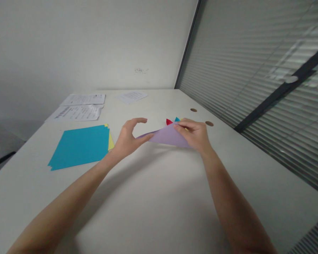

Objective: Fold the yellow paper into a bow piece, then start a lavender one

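Note:
A purple sheet of paper [169, 136], seemingly folded, is held up just above the white table. My right hand [194, 133] pinches its upper right edge between thumb and fingers. At the paper's left end is my left hand [132, 137], with thumb and index finger spread wide apart; the thumb lies along the front of the paper. Behind the purple paper, a red paper piece [169, 122] and a blue paper piece [177, 119] poke up, their lower parts hidden.
On the left of the white table [148, 197] lies a stack of blue sheets [81, 146] with a yellow sheet [111, 141] sticking out. Printed papers [79, 112] rest farther back. A blind-covered glass partition [254, 70] borders the right side, near two round holes in the tabletop.

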Demonstrator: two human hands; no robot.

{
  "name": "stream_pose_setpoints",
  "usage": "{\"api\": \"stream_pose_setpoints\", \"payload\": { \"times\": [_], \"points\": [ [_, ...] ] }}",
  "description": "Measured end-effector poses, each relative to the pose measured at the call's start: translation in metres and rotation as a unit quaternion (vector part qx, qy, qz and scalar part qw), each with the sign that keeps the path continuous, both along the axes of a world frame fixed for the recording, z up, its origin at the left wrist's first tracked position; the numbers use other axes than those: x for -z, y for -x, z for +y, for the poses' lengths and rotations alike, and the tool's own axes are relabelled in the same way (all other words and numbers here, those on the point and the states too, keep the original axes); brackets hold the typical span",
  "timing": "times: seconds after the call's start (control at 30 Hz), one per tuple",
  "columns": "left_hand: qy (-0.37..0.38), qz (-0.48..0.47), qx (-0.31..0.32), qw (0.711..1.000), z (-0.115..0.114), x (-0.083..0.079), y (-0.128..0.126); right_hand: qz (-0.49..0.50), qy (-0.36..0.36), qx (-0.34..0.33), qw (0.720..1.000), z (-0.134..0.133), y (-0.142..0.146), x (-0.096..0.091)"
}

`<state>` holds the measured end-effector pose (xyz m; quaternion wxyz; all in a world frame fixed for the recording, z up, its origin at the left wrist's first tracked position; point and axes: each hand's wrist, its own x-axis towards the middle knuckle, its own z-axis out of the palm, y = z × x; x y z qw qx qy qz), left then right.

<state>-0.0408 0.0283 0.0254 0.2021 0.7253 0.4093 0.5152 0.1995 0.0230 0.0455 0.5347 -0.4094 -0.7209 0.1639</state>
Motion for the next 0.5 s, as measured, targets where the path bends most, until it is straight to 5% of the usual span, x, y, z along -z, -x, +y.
{"api": "stream_pose_setpoints", "payload": {
  "times": [0.2,0.5],
  "points": [
    [0.099,-0.005,0.118,0.988,-0.012,-0.006,-0.014,-0.031,0.003,-0.058,0.998,-0.012,0.023,-0.004],
    [0.15,-0.058,0.128,0.979,-0.017,-0.008,-0.016,0.014,0.007,-0.053,0.998,-0.019,0.025,-0.011]
  ]
}}
